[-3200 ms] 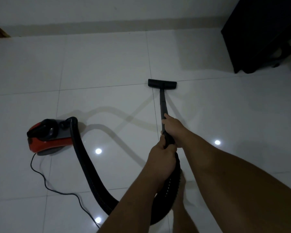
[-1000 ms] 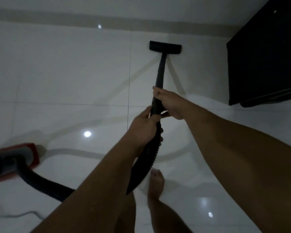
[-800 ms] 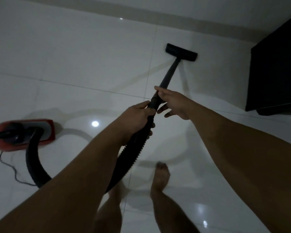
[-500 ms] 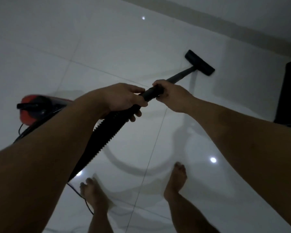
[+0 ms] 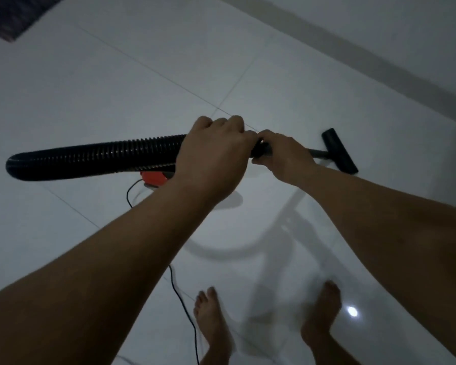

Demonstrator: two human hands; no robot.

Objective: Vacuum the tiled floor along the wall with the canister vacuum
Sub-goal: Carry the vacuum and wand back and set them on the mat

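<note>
Here my left hand (image 5: 211, 156) is clenched over the cuff where the ribbed hose (image 5: 95, 159) meets the wand (image 5: 317, 153), my right hand (image 5: 284, 156) wrapped round the wand just ahead. I judge the hose floppy and light, the wand stiff, so steer from there. The black floor head (image 5: 340, 151) lies at three o'clock, near the wall's skirting; the red canister (image 5: 153, 178) peeks beneath the hose.

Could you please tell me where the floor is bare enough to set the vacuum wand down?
Bare tile lies between the ribbed black hose and the dark mat, and between the black floor nozzle and the wall skirting. It is crowded around the red canister, thin black cord and bare feet.
</note>
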